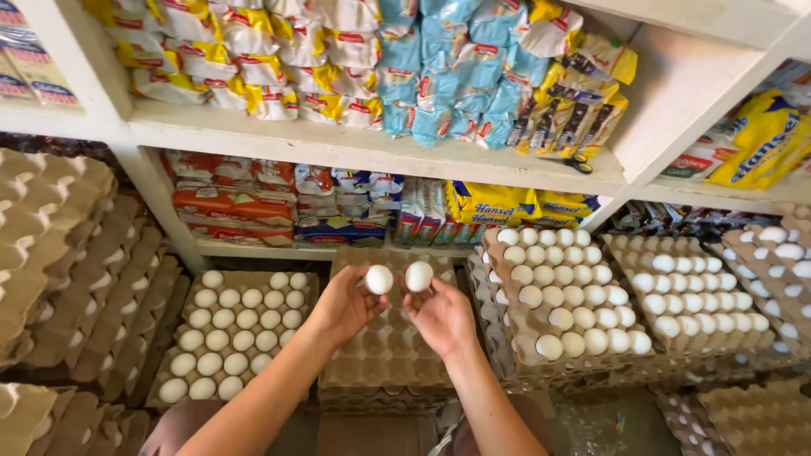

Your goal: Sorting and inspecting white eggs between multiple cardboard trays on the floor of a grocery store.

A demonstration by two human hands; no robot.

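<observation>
My left hand (345, 306) holds a white egg (379, 279) at its fingertips. My right hand (441, 314) holds a second white egg (419, 275) right beside it; the two eggs are nearly touching. Both hands hover over a stack of empty brown cardboard egg trays (387, 363) in the middle. A full tray of white eggs (232, 333) lies to the left, and another stack topped with white eggs (564, 291) stands to the right.
Tall piles of empty trays (63, 253) rise at the left. More egg-filled trays (701, 295) sit at the right. White shelves (355, 143) above hold several packets of snacks in yellow, blue and red wrappers. Scissors (578, 165) lie on the shelf edge.
</observation>
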